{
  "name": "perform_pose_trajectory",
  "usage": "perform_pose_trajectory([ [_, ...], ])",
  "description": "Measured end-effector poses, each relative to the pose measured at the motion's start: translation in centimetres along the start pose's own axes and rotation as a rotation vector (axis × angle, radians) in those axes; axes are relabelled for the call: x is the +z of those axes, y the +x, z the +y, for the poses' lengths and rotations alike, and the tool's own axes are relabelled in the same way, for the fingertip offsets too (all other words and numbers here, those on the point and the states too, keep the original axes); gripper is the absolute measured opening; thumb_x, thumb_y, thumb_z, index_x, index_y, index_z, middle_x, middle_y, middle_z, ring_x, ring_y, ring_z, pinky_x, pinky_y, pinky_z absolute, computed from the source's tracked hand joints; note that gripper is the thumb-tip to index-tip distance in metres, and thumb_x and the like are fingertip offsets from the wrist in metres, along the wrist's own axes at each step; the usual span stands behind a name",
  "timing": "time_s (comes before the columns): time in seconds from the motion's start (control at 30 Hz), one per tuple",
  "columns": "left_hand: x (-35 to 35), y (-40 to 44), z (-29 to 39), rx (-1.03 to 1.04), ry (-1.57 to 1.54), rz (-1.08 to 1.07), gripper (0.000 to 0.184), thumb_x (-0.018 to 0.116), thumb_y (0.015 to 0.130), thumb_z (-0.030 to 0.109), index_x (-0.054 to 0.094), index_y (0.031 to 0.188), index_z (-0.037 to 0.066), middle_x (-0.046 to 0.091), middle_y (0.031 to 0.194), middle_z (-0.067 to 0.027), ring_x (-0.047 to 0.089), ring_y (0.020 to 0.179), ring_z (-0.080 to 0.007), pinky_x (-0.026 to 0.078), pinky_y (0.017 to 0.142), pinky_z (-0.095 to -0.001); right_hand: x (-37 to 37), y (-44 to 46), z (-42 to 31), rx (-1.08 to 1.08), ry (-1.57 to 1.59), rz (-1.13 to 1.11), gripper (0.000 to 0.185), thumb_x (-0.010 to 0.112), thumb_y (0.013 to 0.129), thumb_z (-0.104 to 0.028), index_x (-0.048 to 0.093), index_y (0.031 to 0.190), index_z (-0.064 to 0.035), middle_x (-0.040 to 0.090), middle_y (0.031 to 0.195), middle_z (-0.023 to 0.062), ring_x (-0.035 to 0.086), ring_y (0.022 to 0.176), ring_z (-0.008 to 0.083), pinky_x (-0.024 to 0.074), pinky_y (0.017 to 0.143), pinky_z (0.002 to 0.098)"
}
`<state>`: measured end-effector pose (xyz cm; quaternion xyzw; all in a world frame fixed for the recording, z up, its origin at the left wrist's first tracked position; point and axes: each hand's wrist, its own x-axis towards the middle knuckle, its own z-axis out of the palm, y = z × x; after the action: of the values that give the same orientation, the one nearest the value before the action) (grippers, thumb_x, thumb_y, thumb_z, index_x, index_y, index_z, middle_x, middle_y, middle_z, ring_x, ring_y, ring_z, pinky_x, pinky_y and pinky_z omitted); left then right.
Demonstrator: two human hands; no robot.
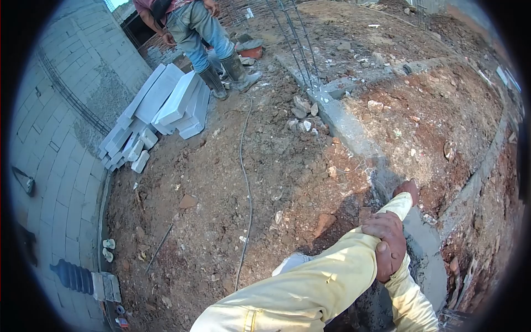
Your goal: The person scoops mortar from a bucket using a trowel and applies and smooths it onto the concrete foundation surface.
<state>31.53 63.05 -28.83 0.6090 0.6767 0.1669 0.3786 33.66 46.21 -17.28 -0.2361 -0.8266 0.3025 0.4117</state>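
Observation:
My left arm, in a pale yellow sleeve, reaches from the bottom centre toward the right. At its end my left hand (406,191) looks curled into a loose fist over a grey concrete strip, with no object visible in it. My right hand (387,238) is wrapped round the left sleeve (332,265) near the wrist, its thumb lying along the near side. The right arm comes up from the bottom right. Below and beside my hands runs the grey concrete strip (426,238), partly hidden by my arms.
Another person (202,39) in rubber boots stands at the top beside stacked pale blocks (177,102). A block wall (61,182) borders the left. A thin cable (246,177) crosses the soil. Upright rebar (298,44) rises from the concrete, near loose stones (301,108).

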Motion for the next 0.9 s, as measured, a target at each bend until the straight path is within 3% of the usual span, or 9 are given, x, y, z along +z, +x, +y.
perform_pose_trajectory([
  [0.7, 0.5, 0.5, -0.1, 0.004, -0.001, 0.000, 0.027, 0.052, 0.088, 0.005, 0.057, 0.115, 0.002, 0.065, 0.115, -0.0231, 0.062, 0.111, -0.0398, 0.050, 0.095, -0.0476, 0.0, -0.1, 0.2, -0.005, -0.007, -0.024, 0.044, 0.037, 0.099, -0.037, 0.065, 0.100, -0.0026, 0.066, 0.103, 0.0169, 0.058, 0.103, 0.0376, 0.0401, 0.098, 0.0487],
  [0.9, 1.3, 0.3, -0.5, 0.033, -0.013, 0.077, 0.032, 0.057, 0.087, 0.010, 0.057, 0.118, 0.002, 0.066, 0.113, -0.0224, 0.063, 0.110, -0.0390, 0.050, 0.094, -0.0469, -0.1, -0.2, 0.1, 0.008, -0.007, -0.027, 0.046, 0.036, 0.100, -0.038, 0.065, 0.101, -0.0029, 0.066, 0.103, 0.0169, 0.058, 0.104, 0.0380, 0.0390, 0.099, 0.0493],
])
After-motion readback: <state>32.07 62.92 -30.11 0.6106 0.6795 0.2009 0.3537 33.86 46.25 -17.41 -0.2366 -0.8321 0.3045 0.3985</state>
